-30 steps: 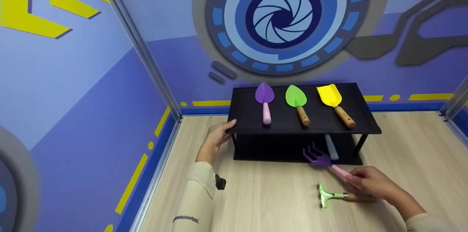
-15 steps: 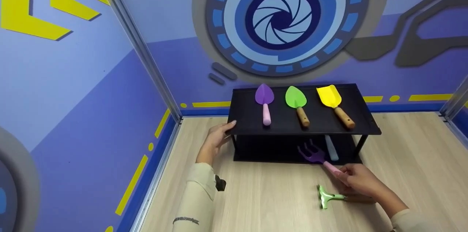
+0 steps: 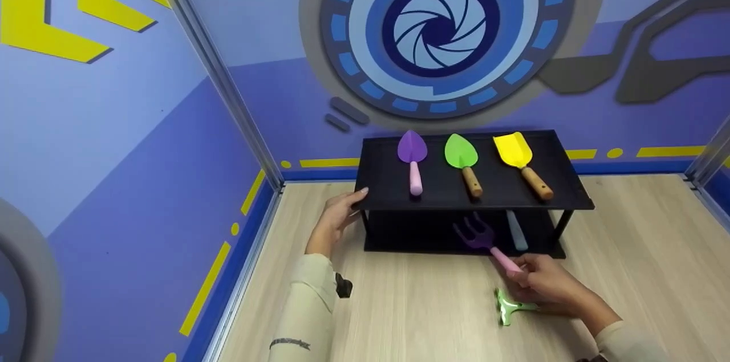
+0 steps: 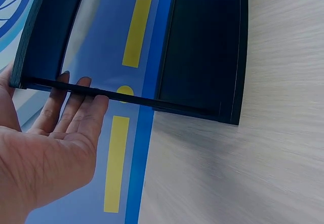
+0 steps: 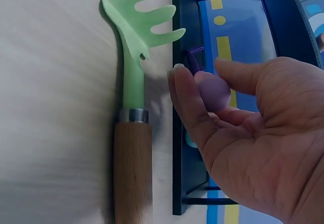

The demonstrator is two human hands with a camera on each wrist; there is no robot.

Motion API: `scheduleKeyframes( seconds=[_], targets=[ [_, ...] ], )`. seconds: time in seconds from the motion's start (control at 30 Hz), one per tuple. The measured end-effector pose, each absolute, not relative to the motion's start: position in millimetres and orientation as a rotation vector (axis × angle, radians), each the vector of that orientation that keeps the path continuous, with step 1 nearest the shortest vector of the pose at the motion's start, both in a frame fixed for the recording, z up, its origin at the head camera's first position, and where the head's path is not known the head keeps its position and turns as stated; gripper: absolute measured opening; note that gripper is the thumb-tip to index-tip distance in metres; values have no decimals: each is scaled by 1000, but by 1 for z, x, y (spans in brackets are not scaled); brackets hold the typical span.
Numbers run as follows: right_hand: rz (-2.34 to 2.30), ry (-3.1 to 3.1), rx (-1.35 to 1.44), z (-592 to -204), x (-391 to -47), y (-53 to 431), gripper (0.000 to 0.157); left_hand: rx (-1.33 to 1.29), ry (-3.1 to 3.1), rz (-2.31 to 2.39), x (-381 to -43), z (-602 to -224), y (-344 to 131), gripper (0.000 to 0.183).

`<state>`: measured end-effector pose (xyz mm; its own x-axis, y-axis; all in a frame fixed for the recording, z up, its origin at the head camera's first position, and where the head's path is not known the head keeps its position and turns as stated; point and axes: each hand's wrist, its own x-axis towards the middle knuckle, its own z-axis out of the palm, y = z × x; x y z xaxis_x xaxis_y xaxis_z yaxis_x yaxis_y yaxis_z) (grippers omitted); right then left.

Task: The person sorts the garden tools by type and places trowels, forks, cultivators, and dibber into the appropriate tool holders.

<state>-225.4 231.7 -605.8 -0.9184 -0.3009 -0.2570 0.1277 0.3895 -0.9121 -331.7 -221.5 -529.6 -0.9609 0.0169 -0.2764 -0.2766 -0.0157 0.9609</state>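
The left hand (image 3: 337, 215) pinches the left end of the black shelf (image 3: 381, 177), seemingly to steady it, while the right hand (image 3: 544, 282) is clamped on the purple fork (image 3: 482, 239) by its pink handle (image 3: 505, 260), presumably keeping its far end unobstructed at the shelf's near opening.

Held the fork (image 3: 485, 240), purple with a pink handle, aslant, with tines foremost, at the front opening of the rack (image 3: 436, 179). Touched the rack, black, two-tiered and upright on the table (image 3: 433, 316), at its left end.
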Motion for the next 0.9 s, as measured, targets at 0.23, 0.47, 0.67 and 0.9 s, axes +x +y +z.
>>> scheduleKeyframes(
  seconds=[0.23, 0.47, 0.67, 0.9],
  targets=[
    [-1565, 2193, -167, -607, -226, 229, 54, -286, 2047, 2089, -331, -528, -221, 58],
    [-1545, 2200, -146, -608, -228, 224, 60, -286, 2049, 2083, -333, -528, -221, 60],
    [-1554, 2203, -127, -610, -228, 220, 59, -288, 2050, 2082, -334, -528, -221, 56],
    [-1577, 2177, -156, -612, -228, 220, 58, -268, 2056, 2082, -331, -529, -221, 56]
  ],
)
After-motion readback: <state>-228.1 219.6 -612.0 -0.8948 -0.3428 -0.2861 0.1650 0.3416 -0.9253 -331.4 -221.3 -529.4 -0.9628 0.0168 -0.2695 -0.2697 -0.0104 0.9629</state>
